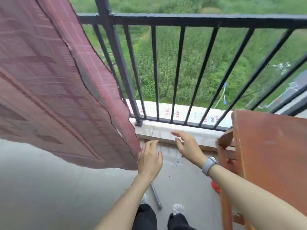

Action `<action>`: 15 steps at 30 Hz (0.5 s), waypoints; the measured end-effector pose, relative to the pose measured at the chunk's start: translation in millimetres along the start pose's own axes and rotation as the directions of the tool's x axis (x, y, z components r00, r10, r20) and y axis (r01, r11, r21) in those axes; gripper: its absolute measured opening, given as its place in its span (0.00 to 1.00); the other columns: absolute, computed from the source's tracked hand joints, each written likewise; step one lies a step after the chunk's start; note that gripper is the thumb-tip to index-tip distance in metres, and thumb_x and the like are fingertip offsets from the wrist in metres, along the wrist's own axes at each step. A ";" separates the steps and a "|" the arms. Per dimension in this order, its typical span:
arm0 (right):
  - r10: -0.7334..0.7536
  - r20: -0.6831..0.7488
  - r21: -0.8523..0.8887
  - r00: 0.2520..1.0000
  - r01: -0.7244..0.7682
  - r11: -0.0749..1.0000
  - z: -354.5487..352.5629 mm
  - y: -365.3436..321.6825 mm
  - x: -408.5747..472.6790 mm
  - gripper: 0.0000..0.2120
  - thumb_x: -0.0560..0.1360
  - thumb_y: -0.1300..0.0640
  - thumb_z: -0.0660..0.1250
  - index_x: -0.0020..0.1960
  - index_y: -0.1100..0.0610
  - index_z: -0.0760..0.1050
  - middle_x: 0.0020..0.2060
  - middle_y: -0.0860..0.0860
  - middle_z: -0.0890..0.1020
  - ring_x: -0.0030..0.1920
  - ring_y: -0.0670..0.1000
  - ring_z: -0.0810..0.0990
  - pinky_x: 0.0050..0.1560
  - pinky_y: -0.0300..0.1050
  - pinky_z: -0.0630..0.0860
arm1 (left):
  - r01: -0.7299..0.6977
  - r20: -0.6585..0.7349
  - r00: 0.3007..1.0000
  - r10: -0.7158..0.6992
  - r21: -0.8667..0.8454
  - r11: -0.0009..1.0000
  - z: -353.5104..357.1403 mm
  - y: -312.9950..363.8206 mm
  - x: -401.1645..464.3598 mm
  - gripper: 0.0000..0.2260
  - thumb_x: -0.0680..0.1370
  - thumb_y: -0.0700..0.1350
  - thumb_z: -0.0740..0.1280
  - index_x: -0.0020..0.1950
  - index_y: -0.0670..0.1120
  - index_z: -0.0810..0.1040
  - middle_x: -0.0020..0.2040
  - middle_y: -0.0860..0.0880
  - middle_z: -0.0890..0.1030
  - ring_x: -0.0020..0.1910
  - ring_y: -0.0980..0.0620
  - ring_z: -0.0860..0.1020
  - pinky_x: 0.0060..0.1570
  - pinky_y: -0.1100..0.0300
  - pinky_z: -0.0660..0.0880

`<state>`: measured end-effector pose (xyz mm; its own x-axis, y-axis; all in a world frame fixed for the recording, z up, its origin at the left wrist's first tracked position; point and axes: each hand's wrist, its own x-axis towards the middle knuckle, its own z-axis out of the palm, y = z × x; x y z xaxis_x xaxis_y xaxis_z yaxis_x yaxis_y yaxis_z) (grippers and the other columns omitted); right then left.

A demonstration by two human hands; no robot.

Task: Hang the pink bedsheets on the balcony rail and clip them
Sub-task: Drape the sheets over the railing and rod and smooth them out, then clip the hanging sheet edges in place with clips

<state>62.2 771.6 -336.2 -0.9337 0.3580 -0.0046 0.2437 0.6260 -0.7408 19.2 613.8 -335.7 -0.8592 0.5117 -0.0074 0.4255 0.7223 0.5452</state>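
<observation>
A pink patterned bedsheet hangs down from the upper left and billows inward over the balcony floor. Its lower right corner ends beside my left hand; the fingers touch the sheet's edge, and I cannot tell whether they grip it. My right hand, with a grey watch on its wrist, hovers to the right with fingers spread and nothing in it. The black balcony rail runs across the top, bare to the right of the sheet. No clips show.
A brown wooden table stands at the right, close to my right arm. A metal rod lies on the concrete floor by my feet, and something red sits under the table. Beyond the bars is greenery far below.
</observation>
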 end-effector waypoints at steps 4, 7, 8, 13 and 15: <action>0.331 -0.191 0.026 0.924 -0.332 0.943 -33.0 68.1 -87.7 0.14 0.74 0.67 0.58 0.58 0.59 0.75 0.54 0.55 0.80 0.56 0.55 0.76 0.60 0.48 0.70 | -0.236 0.261 0.941 0.217 0.042 0.971 56.2 59.1 0.1 0.19 0.77 0.46 0.60 0.67 0.46 0.66 0.65 0.48 0.69 0.63 0.47 0.69 0.60 0.52 0.66; 0.518 -0.375 0.000 0.769 -0.559 0.829 -57.8 108.8 -167.1 0.15 0.73 0.61 0.55 0.55 0.58 0.77 0.50 0.55 0.80 0.53 0.57 0.76 0.56 0.45 0.68 | -0.402 0.463 0.812 0.356 0.000 0.916 103.3 107.2 -17.3 0.18 0.77 0.46 0.59 0.67 0.46 0.66 0.63 0.47 0.69 0.62 0.45 0.69 0.59 0.52 0.67; 0.560 -0.422 -0.024 0.713 -0.626 0.779 -63.4 119.6 -193.3 0.16 0.71 0.60 0.55 0.54 0.58 0.77 0.50 0.55 0.81 0.52 0.59 0.76 0.55 0.48 0.69 | -0.454 0.525 0.750 0.404 -0.035 0.890 118.7 121.9 -26.6 0.18 0.78 0.46 0.58 0.68 0.46 0.65 0.64 0.46 0.69 0.63 0.44 0.68 0.60 0.51 0.67; 0.684 -0.506 -0.222 0.526 -0.846 0.485 -69.3 149.6 -292.3 0.17 0.68 0.57 0.68 0.56 0.57 0.76 0.51 0.55 0.80 0.52 0.60 0.77 0.51 0.57 0.74 | -0.690 0.759 0.416 0.501 -0.095 0.717 181.4 169.4 -79.4 0.22 0.80 0.46 0.55 0.73 0.48 0.54 0.75 0.46 0.53 0.73 0.44 0.53 0.69 0.47 0.58; 0.725 -0.488 -0.295 0.486 -0.873 0.387 -68.7 155.9 -310.5 0.26 0.62 0.54 0.76 0.58 0.57 0.75 0.51 0.55 0.80 0.52 0.58 0.78 0.49 0.57 0.75 | -0.758 0.823 0.312 0.474 -0.085 0.647 199.9 178.2 -96.9 0.24 0.80 0.46 0.55 0.74 0.50 0.51 0.76 0.47 0.47 0.75 0.45 0.46 0.70 0.46 0.53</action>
<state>408.1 805.6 -404.2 -0.1493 0.9660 -0.2110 0.9874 0.1342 -0.0842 235.1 786.0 -405.4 0.1681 0.8851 -0.4341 0.9021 0.0395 0.4298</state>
